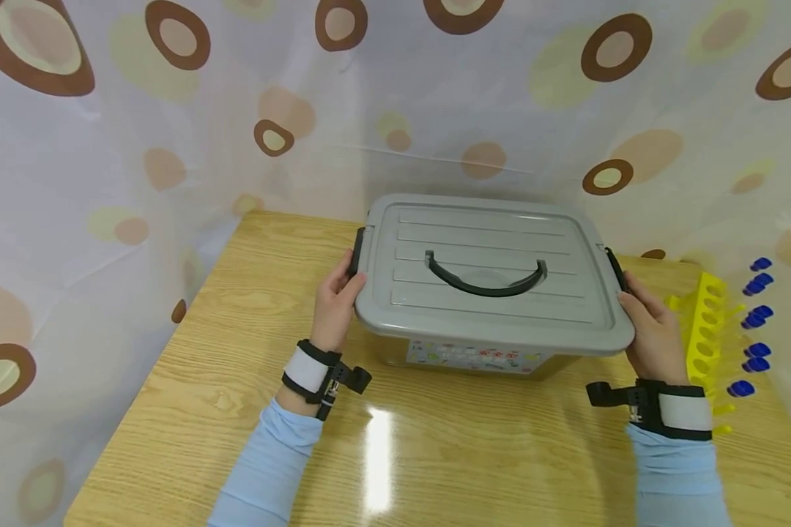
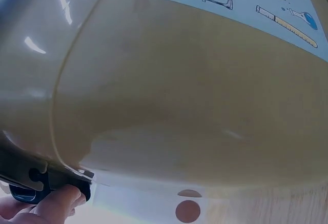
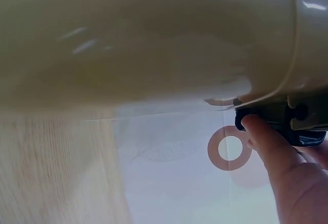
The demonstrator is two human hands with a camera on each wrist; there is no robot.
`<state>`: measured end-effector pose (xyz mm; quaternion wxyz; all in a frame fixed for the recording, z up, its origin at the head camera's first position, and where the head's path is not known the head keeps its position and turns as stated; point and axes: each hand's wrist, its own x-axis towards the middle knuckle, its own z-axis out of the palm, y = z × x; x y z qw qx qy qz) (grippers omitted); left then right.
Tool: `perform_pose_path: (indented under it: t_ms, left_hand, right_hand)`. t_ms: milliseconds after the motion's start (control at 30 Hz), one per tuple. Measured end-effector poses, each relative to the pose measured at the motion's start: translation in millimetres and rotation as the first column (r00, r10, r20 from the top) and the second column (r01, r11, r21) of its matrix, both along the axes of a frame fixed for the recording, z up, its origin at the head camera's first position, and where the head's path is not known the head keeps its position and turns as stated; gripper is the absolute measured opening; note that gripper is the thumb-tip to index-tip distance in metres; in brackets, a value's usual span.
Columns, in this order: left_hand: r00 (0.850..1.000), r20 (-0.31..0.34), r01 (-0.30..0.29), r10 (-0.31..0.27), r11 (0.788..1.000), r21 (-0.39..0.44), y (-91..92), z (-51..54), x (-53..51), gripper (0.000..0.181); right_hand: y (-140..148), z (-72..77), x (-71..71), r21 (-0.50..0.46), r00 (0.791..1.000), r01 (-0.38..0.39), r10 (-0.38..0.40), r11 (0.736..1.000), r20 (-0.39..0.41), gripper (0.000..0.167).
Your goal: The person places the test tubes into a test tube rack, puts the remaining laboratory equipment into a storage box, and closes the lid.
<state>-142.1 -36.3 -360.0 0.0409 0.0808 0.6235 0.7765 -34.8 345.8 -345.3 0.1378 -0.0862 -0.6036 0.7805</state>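
Note:
A clear plastic storage box (image 1: 395,350) with a grey lid (image 1: 488,219) stands on the wooden table, its black carrying handle (image 1: 491,291) lying folded on top. At the box's left end, my left hand (image 1: 335,300) grips the black latch (image 2: 31,196), the thumb against the lid's edge. The right hand (image 1: 655,329) holds the opposite latch (image 3: 307,138) the same way. Both latches are partly covered by fingers. A printed label (image 1: 474,357) with drawings of lab glassware is on the front wall. What lies inside cannot be made out.
A yellow test tube rack (image 1: 707,329) stands right of the box, close to the right hand. Several blue-capped tubes (image 1: 756,364) are beside it. A patterned curtain (image 1: 435,95) hangs behind the table (image 1: 237,351).

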Motion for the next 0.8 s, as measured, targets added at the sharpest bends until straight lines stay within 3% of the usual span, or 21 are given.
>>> perform_pose_path:
  t_ms: [367, 567, 667, 767, 800]
  left_hand:
    - [1.0, -0.009, -0.007, 0.007, 0.999, -0.042, 0.3, 2.0, 0.4, 0.051]
    - [0.998, -0.054, -0.026, 0.021, 0.995, -0.093, 1.3, 3.3, 3.0, 0.046]
    - [0.999, -0.047, -0.022, 0.018, 0.995, -0.094, 1.3, 3.5, 2.4, 0.046]
    - [0.999, -0.041, -0.022, 0.018, 0.995, -0.101, 1.0, 4.0, -4.4, 0.046]
    - [0.999, -0.039, -0.024, 0.02, 0.994, -0.106, 1.1, 4.3, -8.1, 0.046]
  right_hand:
    - [2, 0.8, 0.7, 0.036, 1.0, -0.009, 0.01, 0.999, -0.018, 0.06]
    - [4, 3.1, 2.7, 0.152, 1.0, 0.004, -0.004, 0.988, -0.001, 0.054]
    - [2, 3.2, 3.0, 0.207, 1.0, 0.015, -0.019, 0.978, 0.018, 0.055]
    - [2, 4.9, -1.3, 0.339, 0.996, 0.006, -0.035, 0.941, 0.079, 0.056]
    - [2, 5.9, -4.3, 0.401, 0.994, 0.001, -0.046, 0.916, 0.104, 0.056]
